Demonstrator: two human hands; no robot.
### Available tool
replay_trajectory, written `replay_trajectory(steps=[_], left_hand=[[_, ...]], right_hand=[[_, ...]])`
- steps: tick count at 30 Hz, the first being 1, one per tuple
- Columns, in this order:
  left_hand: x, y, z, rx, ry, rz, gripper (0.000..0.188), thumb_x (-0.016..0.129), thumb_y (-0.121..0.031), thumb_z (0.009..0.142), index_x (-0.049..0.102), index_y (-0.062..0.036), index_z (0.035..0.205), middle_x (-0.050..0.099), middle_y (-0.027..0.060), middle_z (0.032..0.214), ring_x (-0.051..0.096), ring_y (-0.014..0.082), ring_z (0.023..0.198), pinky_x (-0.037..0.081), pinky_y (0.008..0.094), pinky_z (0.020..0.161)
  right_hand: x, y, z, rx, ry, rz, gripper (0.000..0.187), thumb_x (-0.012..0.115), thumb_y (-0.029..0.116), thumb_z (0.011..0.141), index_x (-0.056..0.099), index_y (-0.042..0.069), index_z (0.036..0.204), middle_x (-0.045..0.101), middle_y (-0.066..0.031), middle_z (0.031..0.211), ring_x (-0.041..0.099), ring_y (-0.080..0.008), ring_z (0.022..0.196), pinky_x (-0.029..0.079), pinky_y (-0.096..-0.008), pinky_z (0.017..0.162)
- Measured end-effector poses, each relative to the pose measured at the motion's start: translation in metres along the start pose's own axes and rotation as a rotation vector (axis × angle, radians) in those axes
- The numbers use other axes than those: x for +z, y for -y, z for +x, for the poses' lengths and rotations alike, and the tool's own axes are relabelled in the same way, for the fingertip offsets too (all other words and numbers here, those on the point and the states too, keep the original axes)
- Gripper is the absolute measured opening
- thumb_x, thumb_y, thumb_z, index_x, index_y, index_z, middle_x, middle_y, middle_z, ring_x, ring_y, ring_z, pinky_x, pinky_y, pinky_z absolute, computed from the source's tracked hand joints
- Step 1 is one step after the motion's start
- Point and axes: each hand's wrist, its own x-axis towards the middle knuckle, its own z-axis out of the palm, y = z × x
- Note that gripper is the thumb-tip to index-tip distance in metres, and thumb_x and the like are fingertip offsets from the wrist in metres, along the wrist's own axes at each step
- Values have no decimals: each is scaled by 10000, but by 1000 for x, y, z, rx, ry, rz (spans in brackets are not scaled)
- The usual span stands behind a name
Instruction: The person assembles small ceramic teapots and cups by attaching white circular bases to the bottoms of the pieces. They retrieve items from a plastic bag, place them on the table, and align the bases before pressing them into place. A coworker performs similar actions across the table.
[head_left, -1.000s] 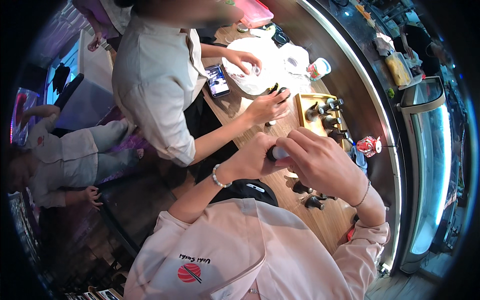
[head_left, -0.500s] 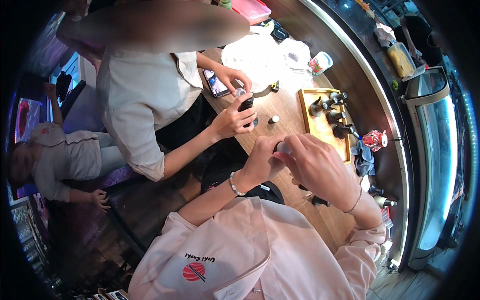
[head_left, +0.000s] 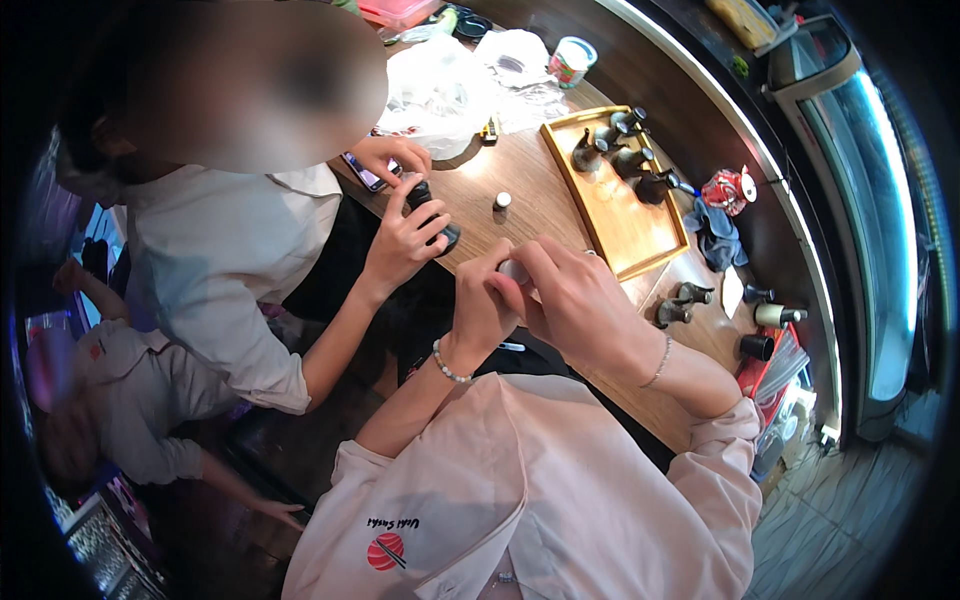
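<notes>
My left hand (head_left: 485,312) and my right hand (head_left: 592,312) meet above the near edge of the wooden table, fingers closed together around a small pale, round-topped piece (head_left: 514,271). Most of it is hidden by my fingers, so its exact kind cannot be told. Across from my left hand, a co-worker grips a dark bottle (head_left: 420,197), one hand around its body and the other at its top. On the table between us stands a small white-topped container (head_left: 502,201).
Beyond my hands lies a wooden tray (head_left: 648,262) with several dark spouted bottles (head_left: 588,152). Two more dark bottles (head_left: 672,313) stand right of my right hand, near a black cup (head_left: 757,347). A blue cloth (head_left: 718,242), white plastic bag (head_left: 430,95) and tin (head_left: 572,62) lie farther off.
The view has turned, shifting the table leftward and revealing bottles and a cup beside my right arm. My hands stay together on the small piece. The co-worker's bottle is tilted differently.
</notes>
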Motion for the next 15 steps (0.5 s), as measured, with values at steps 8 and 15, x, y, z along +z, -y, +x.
replay_trajectory(steps=[8,15], left_hand=[[-19,21,-2,-57,246,-54,235,771,-63,792,556,-6,870,588,182,730,634,389,654,490,360,598],[-1,35,-22,-57,204,67,167,728,-24,802,591,-4,896,601,208,722,667,432,694,505,395,586]], right_hand=[[6,2,-13,-34,6,26,249,644,230,1023,504,44,1111,593,-136,831,679,-350,772,552,-435,647],[51,-10,-42,208,-79,126,332,706,200,1000,550,-24,1189,669,-179,858,692,-372,771,541,-433,650]])
